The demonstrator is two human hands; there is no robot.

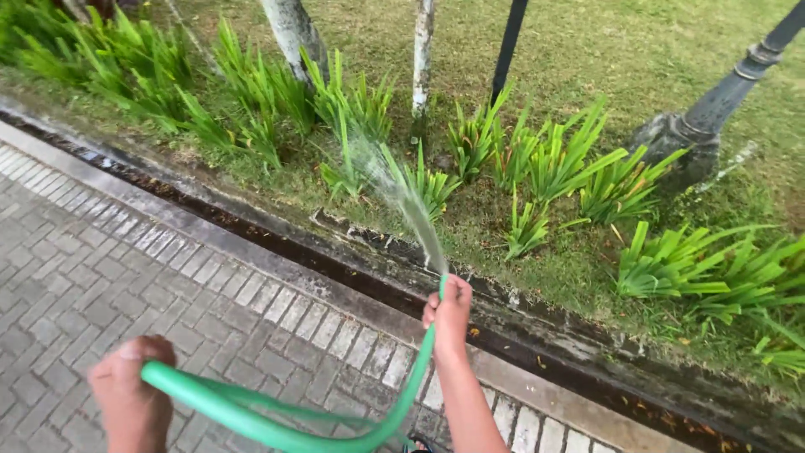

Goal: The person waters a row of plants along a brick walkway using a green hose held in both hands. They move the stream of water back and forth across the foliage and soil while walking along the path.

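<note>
**Two hands on one hose, nozzle end aimed up and away at the plant bed**

Two bare hands are seen closed around a single smooth green plastic garden hose [277, 424]. Nearest the camera, at lower left, the left hand [130, 394] is curled into a fist around a slack bend of the hose, which loops low across the grey brick paving [92, 277] and is then carried rightward and upward. Farther out, the right hand [450, 312] is wrapped tightly about the hose just behind its open end, the thumb apparently pressed over the mouth, though this cannot be told for certain.

From the left hand, the hose is laid to the right and away; its long axis over the last stretch runs nearly upright in the picture, leaning slightly left. The outlet is therefore nearer the right hand, which is touching it.

A fanned jet of water [394, 189] is thrown from the end, up and to the left, across the dark wet concrete gutter [537, 335]. It is spread toward the clumps of bright green strap-leaved plants [352, 109], near the pale slender tree trunks [293, 29]. Beyond, to the right, a dark metal lamp post base [696, 126] is set in the grass.
</note>
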